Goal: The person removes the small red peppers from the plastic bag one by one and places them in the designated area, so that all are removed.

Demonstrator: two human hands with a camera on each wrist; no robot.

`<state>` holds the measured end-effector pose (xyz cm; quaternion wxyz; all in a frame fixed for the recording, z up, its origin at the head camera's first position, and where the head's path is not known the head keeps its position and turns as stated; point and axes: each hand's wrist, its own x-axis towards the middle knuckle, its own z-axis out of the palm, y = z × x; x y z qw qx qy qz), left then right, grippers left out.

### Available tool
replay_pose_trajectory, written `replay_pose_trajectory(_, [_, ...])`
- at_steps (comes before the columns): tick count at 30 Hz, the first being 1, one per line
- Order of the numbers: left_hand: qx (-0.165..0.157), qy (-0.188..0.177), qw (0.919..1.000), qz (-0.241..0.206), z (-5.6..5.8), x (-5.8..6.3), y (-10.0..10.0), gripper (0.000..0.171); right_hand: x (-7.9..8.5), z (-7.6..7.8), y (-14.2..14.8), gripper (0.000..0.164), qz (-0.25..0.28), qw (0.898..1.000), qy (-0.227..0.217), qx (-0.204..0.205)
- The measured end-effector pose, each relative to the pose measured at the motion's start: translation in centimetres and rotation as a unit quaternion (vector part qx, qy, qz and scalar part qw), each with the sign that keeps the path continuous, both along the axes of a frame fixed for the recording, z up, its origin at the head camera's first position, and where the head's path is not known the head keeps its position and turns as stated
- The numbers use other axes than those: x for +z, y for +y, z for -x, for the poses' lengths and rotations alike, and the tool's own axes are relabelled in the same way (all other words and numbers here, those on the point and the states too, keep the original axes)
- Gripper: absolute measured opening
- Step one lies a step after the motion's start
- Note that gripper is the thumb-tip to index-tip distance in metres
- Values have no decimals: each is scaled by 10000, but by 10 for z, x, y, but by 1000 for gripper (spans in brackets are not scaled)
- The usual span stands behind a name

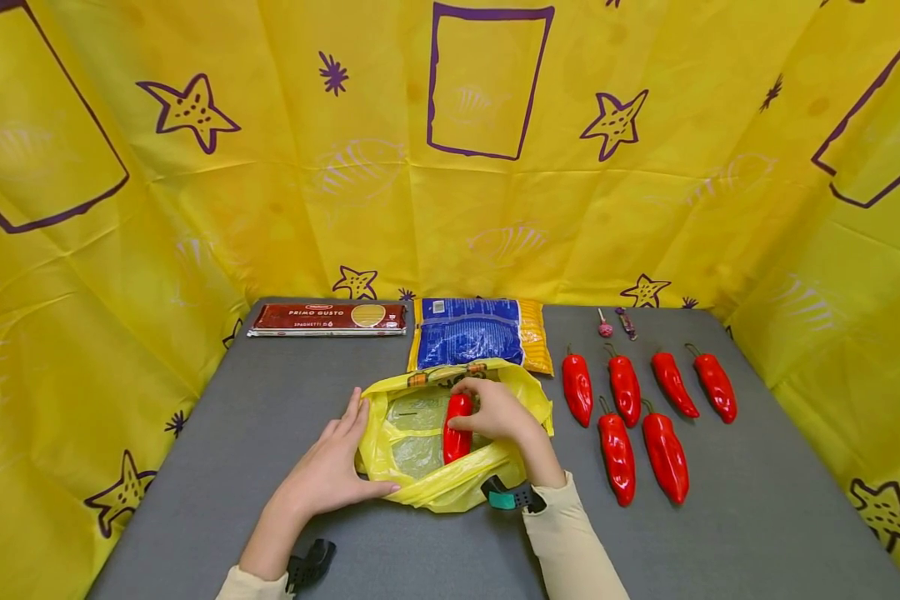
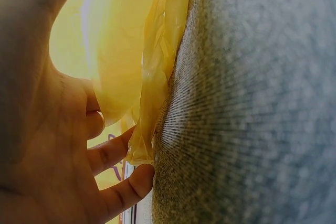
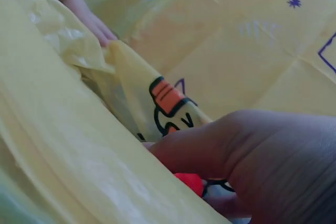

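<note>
A yellow plastic bag (image 1: pixel 450 492) lies on the table with its mouth spread wide. Inside that mouth, my right hand (image 1: pixel 495 408) pinches a red pepper (image 1: pixel 457 429) between thumb and fingers. The right wrist view shows just a bit of the red pepper (image 3: pixel 190 183) behind the bag's edge. My left hand (image 1: pixel 330 467) lies along the bag's left side, fingers extended up the rim and thumb stretched across the front. In the left wrist view, the spread fingers (image 2: pixel 123 195) touch the yellow plastic (image 2: pixel 155 61).
Several red peppers (image 1: pixel 667 454) lie in two rows at the right. Behind the bag is a blue and yellow packet (image 1: pixel 468 333), with a spaghetti pack (image 1: pixel 330 319) to its left. A lollipop (image 1: pixel 605 325) and a small wrapped candy (image 1: pixel 627 323) lie back right. Yellow curtains (image 1: pixel 375 200) enclose the table.
</note>
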<state>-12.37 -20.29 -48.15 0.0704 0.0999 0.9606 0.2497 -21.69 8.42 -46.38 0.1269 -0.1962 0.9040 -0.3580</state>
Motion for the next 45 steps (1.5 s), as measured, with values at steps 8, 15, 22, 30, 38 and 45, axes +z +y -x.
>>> replay_pose_trajectory(8, [-34,53,10000,4,1,-1,-1,145,3,-1,-4,48,218,9996,114,108])
replay_pose_trajectory(15, [-87,156,9998,-55,0,-2,-5,145,10,-2,-3,49,540,9977,289,296])
replay_pose_trajectory(22, [-104,281,9995,-135,1,-4,-10,146,16,-2,-6,46,932,9951,193,274])
replay_pose_trajectory(30, [-92,274,9994,-200,1,-3,-14,145,34,-2,-11,44,1425,9888,329,291])
replay_pose_trajectory(38, [-103,257,9995,-165,1,-2,-15,144,55,-1,-7,46,1802,9826,410,174])
replay_pose_trajectory(45, [-121,237,9995,-141,1,-2,-15,145,77,0,2,51,1594,9843,758,93])
